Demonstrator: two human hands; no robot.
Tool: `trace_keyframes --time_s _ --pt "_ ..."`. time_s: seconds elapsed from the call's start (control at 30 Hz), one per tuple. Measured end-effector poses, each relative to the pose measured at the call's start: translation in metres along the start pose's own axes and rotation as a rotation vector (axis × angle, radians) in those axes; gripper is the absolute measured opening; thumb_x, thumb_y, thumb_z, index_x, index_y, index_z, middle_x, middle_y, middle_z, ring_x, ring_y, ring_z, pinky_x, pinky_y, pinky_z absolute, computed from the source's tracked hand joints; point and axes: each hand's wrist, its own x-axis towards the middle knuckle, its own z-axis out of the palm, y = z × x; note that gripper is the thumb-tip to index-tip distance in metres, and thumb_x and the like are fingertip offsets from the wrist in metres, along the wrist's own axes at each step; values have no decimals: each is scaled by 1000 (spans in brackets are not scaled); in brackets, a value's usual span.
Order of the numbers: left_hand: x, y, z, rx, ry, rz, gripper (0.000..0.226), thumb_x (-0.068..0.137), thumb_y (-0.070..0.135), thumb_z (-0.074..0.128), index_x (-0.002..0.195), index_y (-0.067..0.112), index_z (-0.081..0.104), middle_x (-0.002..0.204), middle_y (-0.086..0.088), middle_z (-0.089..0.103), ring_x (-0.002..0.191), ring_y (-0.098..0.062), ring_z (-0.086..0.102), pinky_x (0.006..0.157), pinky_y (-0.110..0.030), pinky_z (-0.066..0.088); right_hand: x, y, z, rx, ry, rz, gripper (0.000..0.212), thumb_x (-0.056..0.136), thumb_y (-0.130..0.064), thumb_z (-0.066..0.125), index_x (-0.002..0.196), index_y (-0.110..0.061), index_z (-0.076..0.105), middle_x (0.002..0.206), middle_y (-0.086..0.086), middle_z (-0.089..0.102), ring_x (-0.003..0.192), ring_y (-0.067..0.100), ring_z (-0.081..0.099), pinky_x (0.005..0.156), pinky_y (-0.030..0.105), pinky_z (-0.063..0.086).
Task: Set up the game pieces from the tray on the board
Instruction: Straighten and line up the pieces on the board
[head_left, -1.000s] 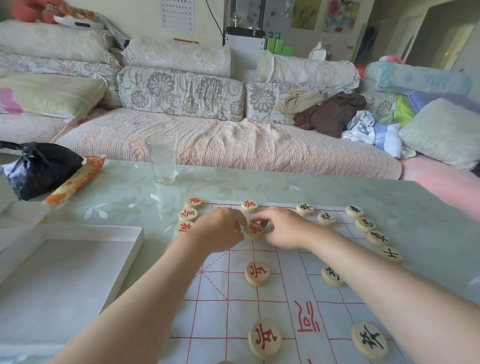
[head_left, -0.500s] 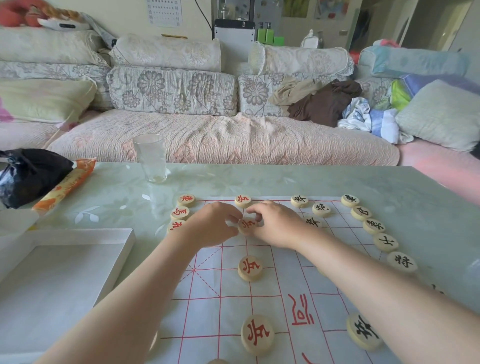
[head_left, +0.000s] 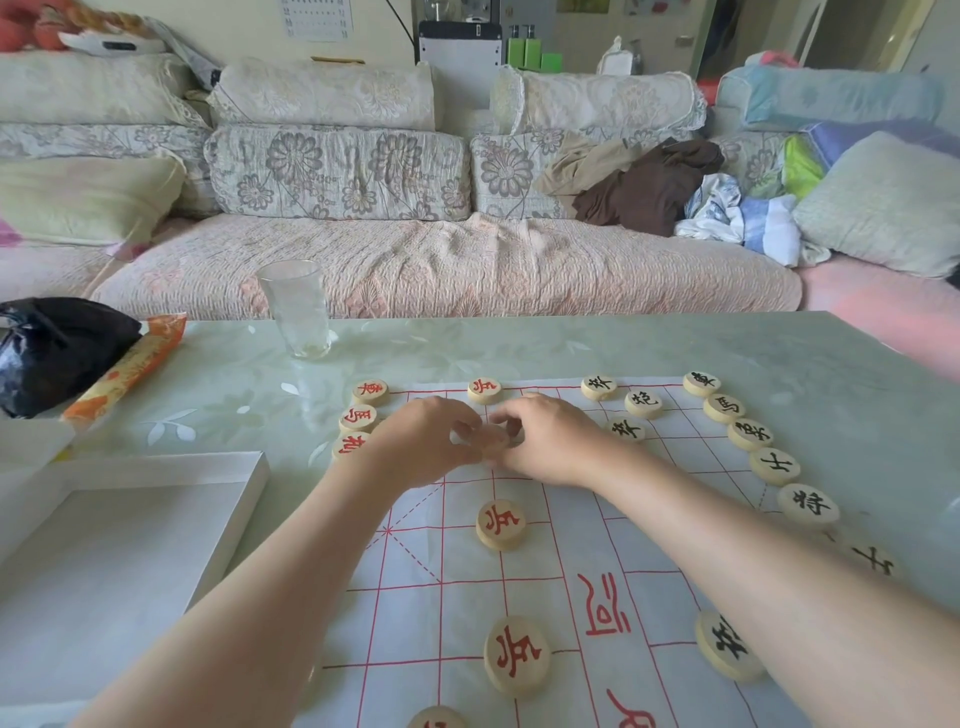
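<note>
A white paper board (head_left: 571, 525) with red grid lines lies on the table. My left hand (head_left: 428, 441) and my right hand (head_left: 553, 441) meet at its far middle. Their curled fingertips pinch one round wooden piece (head_left: 492, 440), which is blurred and mostly covered. Red-marked pieces (head_left: 500, 524) sit in a column down the board's middle, one (head_left: 484, 389) at the far edge, and three (head_left: 357, 418) along the far left edge. Black-marked pieces (head_left: 774, 466) line the right edge, with others (head_left: 643, 404) near the far right. The white tray (head_left: 130, 545) at the left holds nothing.
A clear drinking glass (head_left: 297, 309) stands on the table beyond the board. A black plastic bag (head_left: 57, 348) and an orange snack packet (head_left: 130, 364) lie at the far left. A sofa with cushions and clothes runs behind the table (head_left: 727, 343).
Both hands have stayed at the same piece at the board's far middle. Its red mark, visible earlier, is now covered by fingers. My head has shifted slightly.
</note>
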Motion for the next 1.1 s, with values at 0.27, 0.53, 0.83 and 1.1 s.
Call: trace_keyframes --time_s 0.27,0.53,0.83,1.1 --pt "-1 1 2 60 7 31 40 80 31 74 119 26 64 110 11 67 83 -8 55 80 -22 47 -4 -1 1 -3 6 14 42 78 -53 72 113 -32 67 108 -7 57 107 17 57 93 37 48" --pt "-17 8 -11 115 65 25 31 84 29 68 114 23 61 99 11 62 77 -9 52 70 -24 41 -23 -8 -20 -12 5 28 53 84 -53 66 131 -31 57 116 -8 56 109 14 56 89 29 44" --pt "-65 38 -24 110 -85 -42 31 88 27 63 119 26 59 109 10 66 89 -12 57 76 -22 42 -81 -36 -37 -125 -269 -15 46 90 -36 63 134 -26 54 126 -6 58 104 15 55 76 21 43" --pt "-96 36 -3 98 -99 -83 46 86 31 68 129 24 55 124 7 61 104 -14 59 89 -26 47 -101 -39 -21 -87 -189 40 61 87 -45 67 142 -26 49 135 -1 50 123 19 51 100 32 42"
